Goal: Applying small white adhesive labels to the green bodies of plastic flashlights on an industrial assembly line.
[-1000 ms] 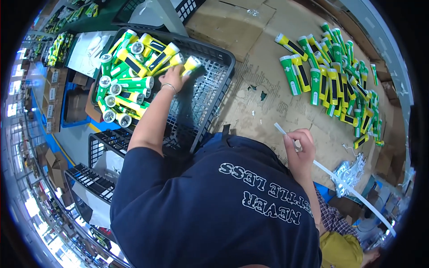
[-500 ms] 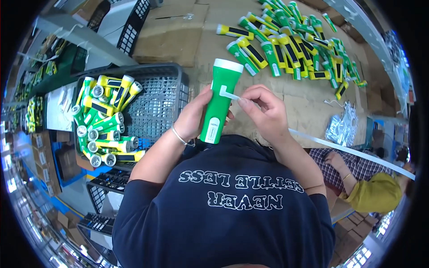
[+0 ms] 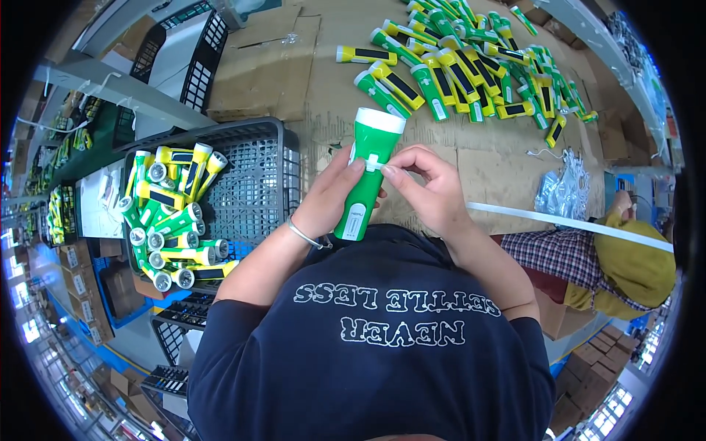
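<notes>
My left hand (image 3: 329,192) is wrapped round a green flashlight (image 3: 365,176) with a white head, held head away from me over the cardboard-covered bench. Its thumb lies beside a white cross (image 3: 373,162) on the barrel. Thumb and forefinger of my right hand (image 3: 430,187) pinch at the right side of that cross, where a thin pale strip meets the fingertips. How much of the strip lies flat on the barrel I cannot tell. A white switch panel (image 3: 354,220) shows on the flashlight's near end.
Left of me, a black plastic crate (image 3: 250,165) holds several green and yellow flashlights (image 3: 173,198). More flashlights (image 3: 471,73) lie heaped on the bench's far right. White cords in clear bags (image 3: 562,192) sit at the right edge. Another person (image 3: 588,257) is beyond a white bar (image 3: 566,222).
My right fingertips have come closer to the barrel. The pale strip, earlier stretched out from the flashlight, now appears shorter beside the cross. The person at right has leaned away.
</notes>
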Demonstrator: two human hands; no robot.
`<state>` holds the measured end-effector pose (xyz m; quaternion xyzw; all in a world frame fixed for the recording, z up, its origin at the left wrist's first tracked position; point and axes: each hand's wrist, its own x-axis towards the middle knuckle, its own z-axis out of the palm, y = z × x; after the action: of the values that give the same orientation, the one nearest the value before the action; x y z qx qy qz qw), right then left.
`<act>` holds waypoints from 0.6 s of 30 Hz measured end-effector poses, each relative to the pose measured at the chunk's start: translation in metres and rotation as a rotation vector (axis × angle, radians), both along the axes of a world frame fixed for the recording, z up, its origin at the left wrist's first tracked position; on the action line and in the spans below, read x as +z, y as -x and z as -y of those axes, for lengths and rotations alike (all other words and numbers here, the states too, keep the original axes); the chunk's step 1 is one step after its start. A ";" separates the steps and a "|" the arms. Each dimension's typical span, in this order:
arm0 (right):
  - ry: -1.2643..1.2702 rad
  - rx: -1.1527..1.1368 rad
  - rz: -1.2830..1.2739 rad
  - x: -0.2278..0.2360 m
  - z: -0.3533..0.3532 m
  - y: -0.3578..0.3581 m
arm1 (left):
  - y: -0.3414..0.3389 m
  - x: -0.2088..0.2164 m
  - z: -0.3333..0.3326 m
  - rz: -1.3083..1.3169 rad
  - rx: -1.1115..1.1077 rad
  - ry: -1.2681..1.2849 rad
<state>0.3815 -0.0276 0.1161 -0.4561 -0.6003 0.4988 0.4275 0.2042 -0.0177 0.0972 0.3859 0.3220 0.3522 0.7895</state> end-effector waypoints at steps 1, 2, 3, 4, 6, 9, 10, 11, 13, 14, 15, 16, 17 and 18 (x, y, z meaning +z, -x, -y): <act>0.043 -0.003 -0.034 0.000 0.001 0.001 | -0.001 0.000 0.001 -0.008 0.025 -0.005; 0.085 -0.006 -0.068 0.000 0.001 0.001 | -0.002 0.000 0.001 -0.015 0.050 -0.009; 0.082 -0.005 -0.068 -0.001 0.001 0.001 | -0.004 -0.002 0.002 -0.016 0.051 -0.012; 0.060 -0.004 -0.010 -0.003 0.001 0.001 | -0.005 -0.003 0.001 -0.061 0.066 -0.097; 0.037 -0.004 0.049 0.000 0.001 -0.001 | -0.007 -0.004 0.000 -0.106 0.080 -0.182; 0.015 -0.020 0.109 0.011 0.003 -0.003 | -0.008 -0.008 -0.001 -0.092 0.154 -0.133; 0.029 -0.051 0.125 0.012 0.005 -0.004 | -0.008 -0.010 -0.001 -0.105 0.164 -0.131; 0.042 -0.080 0.140 0.013 0.006 -0.005 | -0.009 -0.012 -0.001 -0.119 0.176 -0.128; 0.141 -0.114 0.121 0.014 0.003 -0.014 | -0.007 -0.012 -0.003 -0.100 0.202 -0.099; 0.240 -0.151 0.105 0.014 0.002 -0.020 | -0.006 -0.012 -0.005 -0.080 0.225 -0.069; 0.255 -0.116 0.101 0.013 0.001 -0.025 | -0.005 -0.011 -0.006 -0.005 0.206 -0.010; 0.250 -0.117 0.099 0.012 0.001 -0.029 | -0.005 -0.009 -0.007 -0.006 0.205 -0.015; 0.236 -0.103 0.132 0.010 0.001 -0.033 | -0.006 -0.008 -0.008 -0.065 0.213 -0.024; 0.222 -0.089 0.165 0.009 0.002 -0.035 | -0.006 -0.006 -0.008 -0.123 0.220 -0.033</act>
<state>0.4166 -0.0293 0.1254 -0.5661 -0.5538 0.5034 0.3455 0.2105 -0.0098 0.0908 0.3819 0.4043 0.4179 0.7184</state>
